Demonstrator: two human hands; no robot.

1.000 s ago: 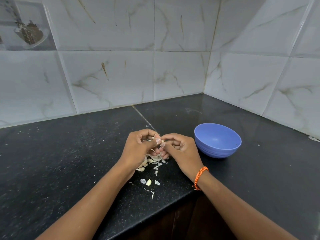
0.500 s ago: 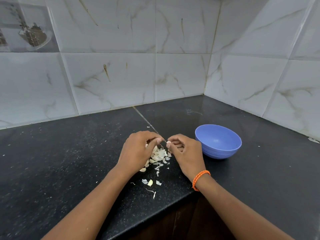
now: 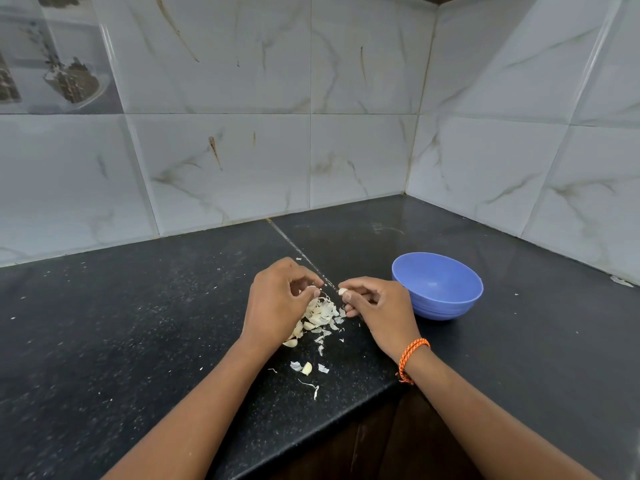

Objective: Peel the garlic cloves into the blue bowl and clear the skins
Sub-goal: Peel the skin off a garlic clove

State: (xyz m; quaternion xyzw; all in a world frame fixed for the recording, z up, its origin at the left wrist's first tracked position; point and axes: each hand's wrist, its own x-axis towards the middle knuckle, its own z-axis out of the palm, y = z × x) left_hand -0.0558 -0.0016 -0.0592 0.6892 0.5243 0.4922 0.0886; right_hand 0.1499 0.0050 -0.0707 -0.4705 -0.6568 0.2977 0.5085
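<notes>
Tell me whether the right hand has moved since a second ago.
Yes. The right hand has pulled apart from the left hand, shifting toward the blue bowl.

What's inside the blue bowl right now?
The visible inside of the blue bowl looks bare, with no cloves showing. Its near rim hides the lowest near part of the inside.

The left hand [image 3: 277,299] is hiding part of the garlic pile [image 3: 318,315]; whatever its curled fingers are pinching is staying unclear.
</notes>
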